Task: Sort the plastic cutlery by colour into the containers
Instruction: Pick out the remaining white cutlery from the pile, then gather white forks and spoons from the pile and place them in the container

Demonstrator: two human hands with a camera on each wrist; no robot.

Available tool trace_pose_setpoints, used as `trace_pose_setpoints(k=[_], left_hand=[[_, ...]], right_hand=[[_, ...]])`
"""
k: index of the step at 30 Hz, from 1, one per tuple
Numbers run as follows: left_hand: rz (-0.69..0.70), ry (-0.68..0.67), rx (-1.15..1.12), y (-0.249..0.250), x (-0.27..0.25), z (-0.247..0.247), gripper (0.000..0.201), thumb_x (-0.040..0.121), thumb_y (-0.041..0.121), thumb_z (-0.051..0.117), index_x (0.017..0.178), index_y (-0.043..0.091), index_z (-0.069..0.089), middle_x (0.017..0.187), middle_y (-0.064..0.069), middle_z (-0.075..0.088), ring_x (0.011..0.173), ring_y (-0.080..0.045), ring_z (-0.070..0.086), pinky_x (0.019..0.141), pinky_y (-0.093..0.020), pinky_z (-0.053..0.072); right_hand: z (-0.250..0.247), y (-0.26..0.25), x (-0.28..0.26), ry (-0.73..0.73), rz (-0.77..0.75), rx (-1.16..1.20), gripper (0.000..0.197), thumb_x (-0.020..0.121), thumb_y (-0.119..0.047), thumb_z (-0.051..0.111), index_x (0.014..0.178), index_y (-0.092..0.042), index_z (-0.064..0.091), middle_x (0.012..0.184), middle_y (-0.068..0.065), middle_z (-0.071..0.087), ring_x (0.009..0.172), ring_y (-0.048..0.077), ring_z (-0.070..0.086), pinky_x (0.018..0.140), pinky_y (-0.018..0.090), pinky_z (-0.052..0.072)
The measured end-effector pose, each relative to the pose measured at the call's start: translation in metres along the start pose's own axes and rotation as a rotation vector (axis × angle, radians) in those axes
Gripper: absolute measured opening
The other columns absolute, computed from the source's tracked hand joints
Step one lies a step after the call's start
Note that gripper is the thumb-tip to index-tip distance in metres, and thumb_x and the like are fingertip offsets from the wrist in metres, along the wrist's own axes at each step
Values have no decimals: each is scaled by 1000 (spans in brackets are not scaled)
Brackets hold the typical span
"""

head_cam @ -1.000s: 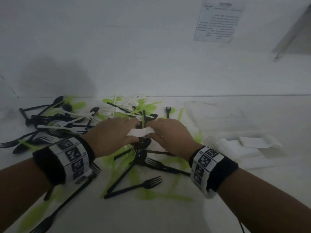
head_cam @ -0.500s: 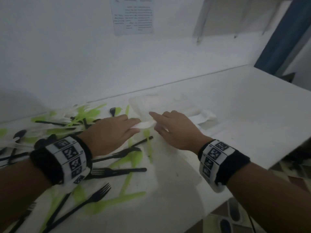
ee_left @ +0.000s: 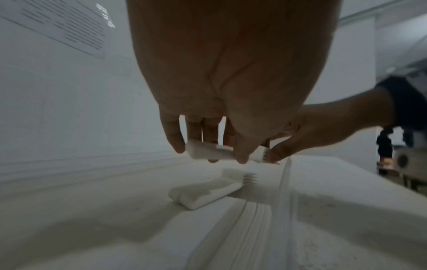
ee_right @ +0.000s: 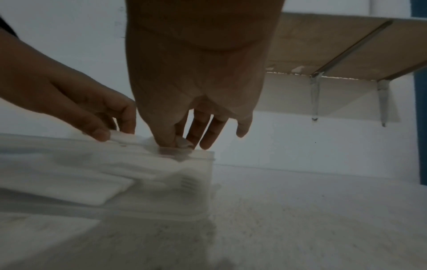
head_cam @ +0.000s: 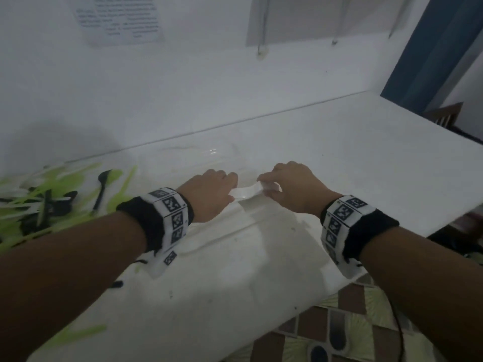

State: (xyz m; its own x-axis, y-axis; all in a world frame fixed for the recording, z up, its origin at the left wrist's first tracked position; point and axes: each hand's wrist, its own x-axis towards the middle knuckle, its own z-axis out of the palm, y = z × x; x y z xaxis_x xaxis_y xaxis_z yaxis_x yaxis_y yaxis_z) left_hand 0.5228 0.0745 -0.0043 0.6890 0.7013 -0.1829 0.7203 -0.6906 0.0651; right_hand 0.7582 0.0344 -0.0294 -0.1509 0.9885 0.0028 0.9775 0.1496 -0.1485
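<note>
Both hands hold one bundle of white plastic cutlery (head_cam: pixel 245 192) between them, level, just above a clear plastic container (head_cam: pixel 209 155). My left hand (head_cam: pixel 231 190) pinches the handle end (ee_left: pixel 208 152) between thumb and fingers. My right hand (head_cam: pixel 264 184) pinches the tined end (ee_left: pixel 265 157) with thumb and fingertips (ee_right: pixel 166 140). More white forks (ee_left: pixel 208 192) lie inside the container (ee_right: pixel 209 159). A pile of green and black cutlery (head_cam: pixel 44 202) lies at the left on the white table (head_cam: pixel 352 158).
A white wall runs close behind the container, with a paper sheet (head_cam: pixel 117 19) on it. A shelf on metal brackets (ee_right: pixel 346 54) hangs above at the right. The table's front edge (head_cam: pixel 300 307) is near my forearms, with tiled floor (head_cam: pixel 339 335) below.
Both hands have carried the white cutlery rightward from over the mixed pile to above the clear container. The head view has swung right with them.
</note>
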Motion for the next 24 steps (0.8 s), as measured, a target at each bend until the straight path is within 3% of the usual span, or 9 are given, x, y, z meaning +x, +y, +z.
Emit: trace_pose_setpoints(k=[2,4,8,15,18,22,24], left_hand=[[-4,-49,41,4,11,3,26,107,33,44,127,17,45,127,-6,49,115,-25,47,97,-44,46],[-18,-114,24,6,18,3,26,106,34,46,127,18,47,126,-5,47,115,-25,47,97,-42,45],[-8,-178,1,6,30,6,25,104,36,52,120,17,51,117,-5,51,102,-23,52,85,-31,38],[-25,-202,99,10,42,3,26,100,38,60,115,19,56,115,-1,54,104,-23,55,88,-36,45],[-21,-183,79,9,43,4,24,97,36,64,114,20,62,115,3,56,107,-20,55,87,-31,42],[-49,-169,35,10,44,1,25,95,39,68,111,20,68,115,4,61,108,-21,58,86,-29,42],[-63,-174,38,11,46,1,24,94,40,68,108,20,69,115,4,63,106,-21,59,85,-29,43]], right_hand=[[-3,8,5,-80,23,72,36,99,-43,61,135,-41,60,121,-4,65,110,23,57,100,43,45],[-4,15,12,-144,59,167,31,95,-44,68,126,-45,61,114,-11,68,104,16,59,99,41,45],[-1,19,29,-209,59,90,22,87,-44,76,102,-38,61,101,-17,65,101,14,60,87,36,45],[8,7,40,-140,-6,-226,21,90,-37,70,109,-32,60,108,-7,63,102,20,61,85,38,33],[8,6,40,-100,-43,-305,28,90,-29,68,103,-26,43,89,-6,60,87,24,63,80,38,32],[2,1,40,-110,-111,-457,9,86,-19,66,86,-22,57,65,-9,52,67,19,58,92,39,37],[0,-1,39,-116,-112,-500,11,84,-14,65,78,-21,58,61,-9,50,63,19,55,97,39,39]])
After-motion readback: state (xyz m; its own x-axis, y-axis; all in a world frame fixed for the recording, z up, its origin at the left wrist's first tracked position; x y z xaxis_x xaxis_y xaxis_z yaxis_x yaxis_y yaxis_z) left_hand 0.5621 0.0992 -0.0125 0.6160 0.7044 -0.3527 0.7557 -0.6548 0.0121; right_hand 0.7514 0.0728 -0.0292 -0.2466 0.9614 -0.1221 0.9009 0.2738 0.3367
